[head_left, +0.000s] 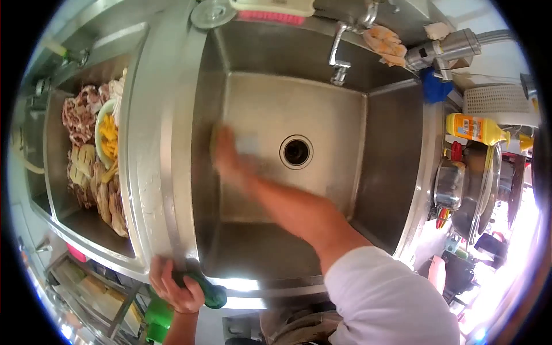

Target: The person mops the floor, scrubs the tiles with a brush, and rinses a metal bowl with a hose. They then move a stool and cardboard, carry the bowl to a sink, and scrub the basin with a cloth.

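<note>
Two hands (175, 284), two sinks (397, 144), one tap (339, 54)

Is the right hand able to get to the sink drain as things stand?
Probably yes. The right hand is down on the sink floor, a little to the side of the drain, with only bare steel between them.

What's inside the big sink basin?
Only the right hand, blurred, on the sink floor beside the open drain. Whatever lies under the palm is hidden.

Steel sink (167, 115), two basins. Large basin (322, 115) showed a drain (296, 152) in its floor. Left basin (63, 213) held raw meat (80, 115) and a bowl (102, 123) of yellow pieces. Round strainer (213, 12) and brush (273, 8) lay on the back rim.
</note>
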Motion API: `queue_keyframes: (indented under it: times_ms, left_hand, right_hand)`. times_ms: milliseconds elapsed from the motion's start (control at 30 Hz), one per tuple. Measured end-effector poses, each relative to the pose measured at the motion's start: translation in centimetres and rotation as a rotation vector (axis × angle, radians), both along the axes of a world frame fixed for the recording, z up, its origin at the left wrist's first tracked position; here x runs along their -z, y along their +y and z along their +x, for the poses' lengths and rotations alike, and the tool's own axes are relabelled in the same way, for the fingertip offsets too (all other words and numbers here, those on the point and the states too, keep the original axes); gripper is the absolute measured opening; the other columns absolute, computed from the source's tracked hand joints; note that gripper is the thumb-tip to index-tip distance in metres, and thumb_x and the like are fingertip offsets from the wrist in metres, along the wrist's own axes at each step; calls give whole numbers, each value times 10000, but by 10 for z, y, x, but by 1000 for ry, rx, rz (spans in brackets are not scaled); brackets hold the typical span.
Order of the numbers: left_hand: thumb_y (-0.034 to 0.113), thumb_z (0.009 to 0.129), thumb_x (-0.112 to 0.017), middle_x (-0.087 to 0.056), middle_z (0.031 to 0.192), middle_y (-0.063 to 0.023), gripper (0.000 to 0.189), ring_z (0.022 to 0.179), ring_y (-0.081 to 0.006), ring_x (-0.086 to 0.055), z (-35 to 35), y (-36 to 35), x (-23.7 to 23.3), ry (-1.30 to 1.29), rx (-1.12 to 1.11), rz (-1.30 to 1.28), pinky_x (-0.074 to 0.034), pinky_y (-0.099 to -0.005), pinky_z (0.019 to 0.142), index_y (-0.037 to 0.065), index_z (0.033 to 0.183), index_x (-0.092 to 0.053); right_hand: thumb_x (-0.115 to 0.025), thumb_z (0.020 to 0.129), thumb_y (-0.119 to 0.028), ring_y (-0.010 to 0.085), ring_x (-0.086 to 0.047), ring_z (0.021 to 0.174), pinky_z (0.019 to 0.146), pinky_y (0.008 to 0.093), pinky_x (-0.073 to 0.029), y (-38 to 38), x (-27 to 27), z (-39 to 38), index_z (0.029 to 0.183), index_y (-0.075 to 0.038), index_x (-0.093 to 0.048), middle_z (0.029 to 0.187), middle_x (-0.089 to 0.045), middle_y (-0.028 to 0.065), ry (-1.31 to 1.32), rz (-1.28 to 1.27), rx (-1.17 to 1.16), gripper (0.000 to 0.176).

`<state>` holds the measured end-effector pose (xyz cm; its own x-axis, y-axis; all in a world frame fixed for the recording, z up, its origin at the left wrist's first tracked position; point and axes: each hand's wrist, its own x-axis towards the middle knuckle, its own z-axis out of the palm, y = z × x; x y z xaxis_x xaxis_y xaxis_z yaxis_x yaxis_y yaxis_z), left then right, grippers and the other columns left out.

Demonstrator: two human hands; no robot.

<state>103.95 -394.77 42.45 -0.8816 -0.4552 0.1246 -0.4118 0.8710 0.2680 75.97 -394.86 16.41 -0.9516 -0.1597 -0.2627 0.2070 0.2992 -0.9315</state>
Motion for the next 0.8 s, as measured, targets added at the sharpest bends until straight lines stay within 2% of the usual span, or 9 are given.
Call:
queue_keyframes:
  times_ms: [133, 233, 333, 433, 467, 533, 667, 733, 800]
  left_hand:
    - [229, 799, -470, -481, 1205, -297, 431, 1027, -474, -490, 8, 1, 1, -14, 45, -16, -390, -533, 890, -61, 1115, -514]
    - [251, 818, -462, -465, 1228, -305, 442, 1049, -480, -479, 11, 0, 5, -15, 45, -22, -384, -535, 906, -62, 1127, -506]
    - [264, 823, -464, -463, 1236, -303, 451, 1071, -472, -472, 11, 0, 10, 30, 46, 22, -380, -533, 916, -57, 1137, -506]
    - [269, 826, -465, -461, 1242, -304, 456, 1088, -467, -464, 13, 1, 9, 36, 51, 41, -372, -535, 925, -53, 1146, -505]
    - [269, 825, -466, -459, 1242, -305, 458, 1089, -467, -463, 14, 1, 10, 30, 47, 39, -369, -536, 927, -53, 1148, -505]
    - [269, 821, -468, -455, 1242, -308, 462, 1084, -465, -463, 19, 0, 13, 3, 37, 26, -364, -537, 930, -54, 1149, -504]
    - [268, 803, -471, -447, 1237, -313, 477, 1064, -463, -466, 14, -1, 5, -62, 58, -49, -358, -537, 927, -57, 1151, -501]
    - [272, 793, -472, -442, 1236, -315, 492, 1057, -463, -463, 10, 1, 6, -44, 53, -53, -367, -537, 913, -56, 1160, -497]
    - [271, 793, -472, -439, 1239, -315, 497, 1062, -465, -460, 11, 1, 6, -63, 52, -59, -371, -535, 910, -52, 1170, -493]
  right_hand:
    - [-385, 961, -322, 280, -487, 1052, 895, 402, -398, 45, -56, 109, 1276, -54, -417, 1129, -513, 144, -772, -172, 78, 415]
    - [-457, 923, -260, 242, -506, 836, 757, 397, -422, 5, -11, 25, 1112, -52, -489, 909, -534, 97, -406, -143, 162, 282]
    - [-516, 881, -185, 189, -486, 682, 556, 348, -419, -19, -12, -121, 967, -55, -552, 787, -544, 45, -583, -732, 274, 159]
    - [-525, 891, -182, 206, -512, 719, 624, 388, -436, -29, -9, -132, 989, -55, -548, 788, -552, 80, -401, -682, 275, 162]
    - [-511, 911, -194, 232, -523, 761, 676, 407, -431, -22, 6, -112, 988, -54, -542, 798, -546, 104, 75, -67, -16, 163]
    - [-475, 936, -202, 283, -536, 850, 763, 443, -423, -2, 24, -50, 1042, -42, -533, 867, -555, 143, 398, 412, -254, 201]
    - [-415, 946, -176, 379, -534, 1003, 877, 503, -409, 10, 2, 26, 1200, -2, -527, 1061, -591, 206, -49, -14, -29, 327]
    - [-424, 928, -153, 421, -519, 1022, 895, 519, -398, 4, -14, 25, 1179, 12, -533, 1088, -580, 240, -10, 11, 30, 319]
    - [-428, 917, -136, 429, -508, 1071, 945, 516, -387, -44, 44, -8, 1124, 18, -556, 1148, -568, 245, 391, 293, 167, 288]
